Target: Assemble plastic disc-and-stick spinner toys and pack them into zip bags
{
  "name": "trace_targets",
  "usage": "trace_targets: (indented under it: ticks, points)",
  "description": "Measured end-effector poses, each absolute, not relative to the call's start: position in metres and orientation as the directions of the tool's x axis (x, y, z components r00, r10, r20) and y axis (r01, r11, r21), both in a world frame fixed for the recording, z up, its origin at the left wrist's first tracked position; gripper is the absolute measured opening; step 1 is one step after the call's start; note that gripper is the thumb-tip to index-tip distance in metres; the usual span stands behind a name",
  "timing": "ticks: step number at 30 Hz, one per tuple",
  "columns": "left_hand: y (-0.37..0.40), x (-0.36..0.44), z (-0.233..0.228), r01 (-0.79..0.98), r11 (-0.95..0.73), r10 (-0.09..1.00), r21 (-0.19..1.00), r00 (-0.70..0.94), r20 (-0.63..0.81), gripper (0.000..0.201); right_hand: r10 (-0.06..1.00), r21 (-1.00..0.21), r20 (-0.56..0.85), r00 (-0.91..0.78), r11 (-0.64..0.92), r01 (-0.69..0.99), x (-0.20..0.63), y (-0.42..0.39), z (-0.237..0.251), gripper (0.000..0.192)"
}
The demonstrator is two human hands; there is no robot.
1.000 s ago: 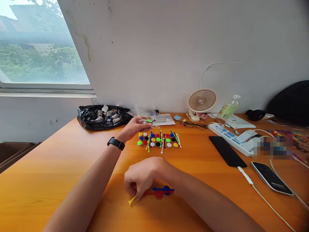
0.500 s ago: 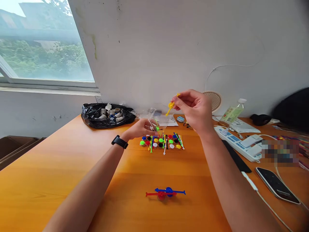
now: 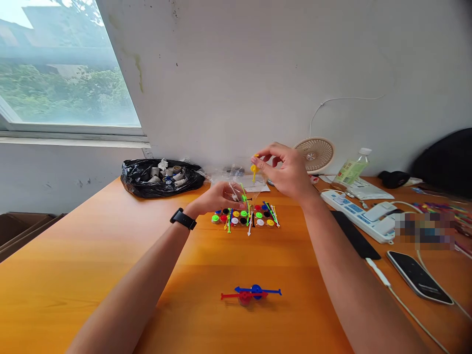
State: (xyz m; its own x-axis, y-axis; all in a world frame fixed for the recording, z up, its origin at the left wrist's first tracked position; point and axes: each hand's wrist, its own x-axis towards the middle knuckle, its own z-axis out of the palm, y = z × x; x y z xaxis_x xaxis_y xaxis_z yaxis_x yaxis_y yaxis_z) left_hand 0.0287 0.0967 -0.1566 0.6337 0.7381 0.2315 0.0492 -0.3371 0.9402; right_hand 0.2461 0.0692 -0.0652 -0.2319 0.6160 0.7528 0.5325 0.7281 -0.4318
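Note:
My left hand [image 3: 217,197], with a black watch on its wrist, grips a clear plastic bag [image 3: 236,175] over the middle of the table. Several arrow spinners in white, green and black show inside the bag. Pinched in my right hand [image 3: 286,171] is a yellow arrow spinner [image 3: 253,169], pointing down just above the bag. Below the hands lie rows of small round coloured pieces [image 3: 235,221] with arrows among them. Nearer to me, a blue arrow spinner [image 3: 257,291] and a red arrow spinner [image 3: 244,296] lie overlapping on the table.
At the back left sits a black plastic bag [image 3: 129,179] holding grey cylinders. Along the right are a power strip [image 3: 356,215], a phone-like device [image 3: 418,276], cables and a bottle [image 3: 354,167]. A small fan [image 3: 315,154] stands by the wall.
My right hand has moved left and slightly down, bringing the yellow arrow spinner over the clear bag, and the spinner now hangs more upright. My left hand keeps holding the bag.

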Motion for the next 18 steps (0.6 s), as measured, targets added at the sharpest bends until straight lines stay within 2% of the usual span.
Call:
trace_targets:
  ticks: [5,8,11,13,15,16,18]
  points:
    - [0.097,0.028,-0.157,0.018,-0.295,0.759,0.955,0.612,0.223,0.038,0.584,-0.34,0.78,-0.227,0.699,0.63,0.252,0.072,-0.064,0.01]
    - [0.098,0.025,-0.16,0.037,-0.243,0.787,0.969,0.591,0.175,0.04,0.603,-0.383,0.777,-0.184,0.684,0.621,0.256,0.067,-0.06,0.015]
    - [0.101,0.018,-0.16,0.035,-0.207,0.819,0.978,0.553,0.153,0.043,0.701,-0.473,0.669,-0.247,0.657,0.586,0.259,0.056,-0.054,0.027]
    - [0.103,0.013,-0.159,-0.025,-0.194,0.848,0.981,0.498,0.181,0.046,0.764,-0.521,0.505,-0.401,0.641,0.564,0.259,0.048,-0.051,0.03]
    - [0.105,0.007,-0.157,-0.141,-0.19,0.886,0.972,0.402,0.231,0.048,0.749,-0.54,0.259,-0.609,0.635,0.552,0.252,0.042,-0.053,0.027]
    - [0.106,0.005,-0.156,-0.206,-0.185,0.902,0.961,0.353,0.249,0.048,0.697,-0.539,0.109,-0.709,0.641,0.547,0.245,0.039,-0.057,0.025]
    - [0.107,0.003,-0.155,-0.296,-0.152,0.919,0.943,0.309,0.245,0.047,0.506,-0.525,-0.207,-0.837,0.665,0.532,0.224,0.036,-0.072,0.021]
